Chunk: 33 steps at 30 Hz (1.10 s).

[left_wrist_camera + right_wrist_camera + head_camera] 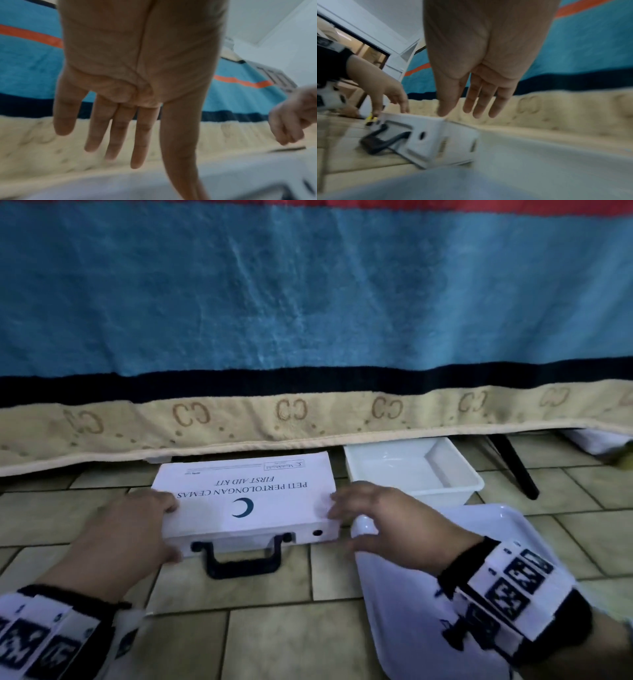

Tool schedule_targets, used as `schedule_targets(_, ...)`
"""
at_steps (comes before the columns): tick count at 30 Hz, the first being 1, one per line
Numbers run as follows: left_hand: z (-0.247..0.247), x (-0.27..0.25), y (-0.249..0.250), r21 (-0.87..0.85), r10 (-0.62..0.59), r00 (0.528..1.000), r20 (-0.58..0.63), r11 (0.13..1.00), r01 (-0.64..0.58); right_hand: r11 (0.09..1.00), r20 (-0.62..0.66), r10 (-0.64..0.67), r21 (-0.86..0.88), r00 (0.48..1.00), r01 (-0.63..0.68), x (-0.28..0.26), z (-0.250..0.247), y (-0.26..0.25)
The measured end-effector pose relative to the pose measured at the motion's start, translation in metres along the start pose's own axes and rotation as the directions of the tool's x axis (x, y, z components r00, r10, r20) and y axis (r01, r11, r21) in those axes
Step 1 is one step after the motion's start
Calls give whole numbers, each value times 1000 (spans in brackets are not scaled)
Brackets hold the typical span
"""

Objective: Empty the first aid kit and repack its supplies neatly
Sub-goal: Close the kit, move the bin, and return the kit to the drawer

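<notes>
The white first aid kit point(246, 498) lies shut on the tiled floor, its black handle point(245, 556) toward me. My left hand point(169, 529) rests at the kit's left end, straight fingers on the lid and thumb down the front face. In the left wrist view the left hand point(137, 155) shows spread, straight fingers above the white lid point(223, 180). My right hand point(342, 525) is at the kit's right end, fingers relaxed. In the right wrist view the right hand point(462, 113) has its thumb tip at the corner of the kit point(428, 142). Neither hand grips anything.
An empty white bin point(442, 491) stands behind the kit to the right, and a white tray point(479, 542) lies under my right forearm. A blue and beige blanket point(308, 302) hangs across the back. A black leg point(513, 470) stands at the right.
</notes>
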State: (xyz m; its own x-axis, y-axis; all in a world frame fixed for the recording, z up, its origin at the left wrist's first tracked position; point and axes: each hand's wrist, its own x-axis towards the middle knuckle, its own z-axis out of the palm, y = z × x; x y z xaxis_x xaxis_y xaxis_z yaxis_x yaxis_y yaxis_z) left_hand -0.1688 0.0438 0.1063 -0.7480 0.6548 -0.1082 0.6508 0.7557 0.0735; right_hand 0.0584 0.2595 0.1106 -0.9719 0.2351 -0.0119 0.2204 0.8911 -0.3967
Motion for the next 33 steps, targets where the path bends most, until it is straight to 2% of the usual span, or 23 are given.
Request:
schedule_targets(1, -5, -4, 13, 3, 15, 1000, -27, 1000, -15, 998, -56, 31, -49, 998, -34, -14, -11, 13)
schedule_targets(3, -14, -16, 53, -124, 113, 977, -179, 983, -136, 960, -164, 196, -170, 967, -224, -43, -36, 52)
schedule_targets(4, -18, -23, 78, -175, 190, 950, -246, 956, -237, 906, -176, 303, -251, 937, -340, -54, -48, 71)
schedule_targets(6, -15, -29, 127, -225, 367, 895, -255, 877, -424, 756, -98, 499, -437, 861, -488, -68, -61, 116)
schedule_targets(7, -10, -28, 151, -247, 452, 864, -221, 831, -498, 721, -48, 535, -495, 844, -485, -72, -63, 135)
schedule_targets(8, -1, -22, 171, -243, 529, 830, -176, 794, -558, 728, 6, 532, -513, 847, -454, -72, -63, 150)
schedule_targets(10, 14, -9, 206, -162, 596, 794, -125, 777, -609, 825, 97, 438, -439, 894, -356, -70, -60, 174)
schedule_targets(12, 26, 2, 226, -90, 573, 813, -103, 808, -582, 896, 169, 331, -366, 928, -252, -63, -56, 189)
schedule_targets(14, 30, 10, 239, -80, 499, 862, -87, 859, -506, 927, 178, 238, -335, 955, -168, -55, -53, 203)
schedule_targets(16, 33, 18, 243, -127, 424, 899, -108, 891, -435, 944, 181, 157, -317, 971, -94, -48, -51, 215)
schedule_targets(18, 34, 23, 241, -247, 364, 915, -173, 883, -398, 969, 186, 124, -233, 975, -79, -43, -51, 221)
schedule_targets(21, 28, 24, 238, -365, 304, 913, -272, 846, -390, 992, 157, 94, -104, 983, -78, -37, -52, 226)
schedule_targets(24, 23, 26, 239, -353, 275, 892, -359, 845, -403, 996, 196, 23, -90, 980, -5, -33, -49, 232)
schedule_targets(26, 18, 28, 238, -370, 225, 889, -400, 847, -381, 993, 235, -21, -109, 972, 48, -29, -49, 235)
schedule_targets(30, 10, 31, 234, -425, 142, 888, -437, 838, -343, 946, 229, -131, -261, 965, 190, -31, -52, 232)
schedule_targets(31, 7, 31, 233, -447, 123, 892, -434, 831, -332, 934, 219, -135, -297, 966, 198, -30, -49, 235)
schedule_targets(33, 2, 30, 234, -463, 104, 893, -437, 826, -323, 959, 198, -119, -232, 973, 165, -26, -43, 243)
